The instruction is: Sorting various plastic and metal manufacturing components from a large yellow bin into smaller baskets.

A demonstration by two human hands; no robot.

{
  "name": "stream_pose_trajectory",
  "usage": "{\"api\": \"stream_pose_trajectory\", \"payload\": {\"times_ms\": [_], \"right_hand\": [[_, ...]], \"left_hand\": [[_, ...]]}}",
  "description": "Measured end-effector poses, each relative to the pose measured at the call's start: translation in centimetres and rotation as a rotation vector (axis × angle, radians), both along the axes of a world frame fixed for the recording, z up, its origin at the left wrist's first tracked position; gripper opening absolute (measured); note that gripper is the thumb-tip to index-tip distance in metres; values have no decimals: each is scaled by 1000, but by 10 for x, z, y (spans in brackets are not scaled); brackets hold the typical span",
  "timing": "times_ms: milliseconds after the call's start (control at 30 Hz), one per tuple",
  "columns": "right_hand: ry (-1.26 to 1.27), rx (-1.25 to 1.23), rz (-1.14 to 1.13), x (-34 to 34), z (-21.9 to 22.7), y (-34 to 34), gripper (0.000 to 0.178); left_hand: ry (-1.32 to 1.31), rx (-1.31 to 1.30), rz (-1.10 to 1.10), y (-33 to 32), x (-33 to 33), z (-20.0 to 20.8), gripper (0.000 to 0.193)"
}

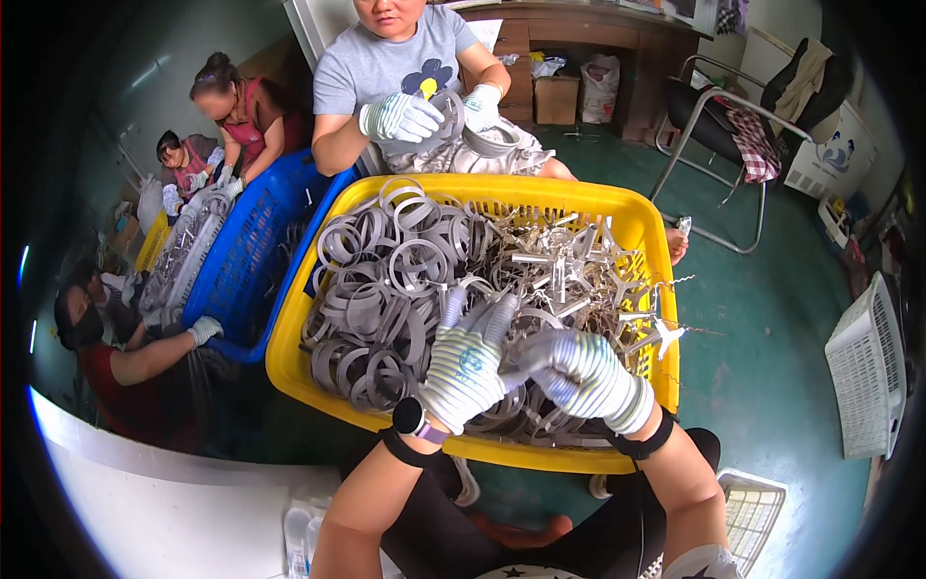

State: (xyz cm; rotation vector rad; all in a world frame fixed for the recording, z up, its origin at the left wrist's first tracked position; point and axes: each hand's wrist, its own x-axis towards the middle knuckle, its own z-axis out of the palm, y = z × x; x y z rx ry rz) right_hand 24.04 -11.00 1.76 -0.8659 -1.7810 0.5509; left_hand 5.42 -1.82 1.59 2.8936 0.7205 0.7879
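Note:
Both of my hands wear striped white work gloves with greyish fingertips and hover over a yellow plastic basket point(289, 338). Grey flat-banded rings point(420, 265) fill its left and middle. On the right lies a heap of shiny metal three-armed brackets point(569, 261) with thin wavy wires. Above the rings, my left hand point(468, 367) has its fingers stretched and spread toward the far side. My right hand point(588, 376) bends in toward it, its fingers smeared by motion. Whether anything grey is between the two hands, I cannot make out.
Across the basket a person in gloves holds grey rings point(449, 116). A blue basket point(236, 261) adjoins at left, with several more people beyond it. A metal-framed chair point(728, 125) stands far right, a white basket point(863, 372) at right. A white table point(164, 511) fills lower left.

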Motion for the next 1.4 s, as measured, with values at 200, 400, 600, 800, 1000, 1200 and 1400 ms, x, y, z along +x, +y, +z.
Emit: {"api": "stream_pose_trajectory", "payload": {"times_ms": [200, 400, 600, 800, 1000, 1200, 1400], "right_hand": [[-60, 3, -5, -16, 17, -7, 29], [477, -488, -437, 16, 30, -25, 23], [689, -880, -47, 8, -17, -20, 70], [745, -848, 31, -7, -21, -10, 53], [68, -527, -261, -26, -29, -11, 38], [-270, -196, -513, -21, -22, -9, 22], [-34, -176, -611, 17, -8, -13, 20]], "left_hand": [[38, -470, 1, 14, -18, -20, 61], [-432, -926, 0, 12, -42, -27, 30], [-522, -1345, -2, 4, -44, -11, 30], [-488, -1488, -114, -1, -39, -15, 32], [-821, -1618, -55, -8, -24, -14, 38], [-822, -1827, -204, -10, -24, -17, 47], [-356, -1563, -56, 22, -60, -13, 42]]}}
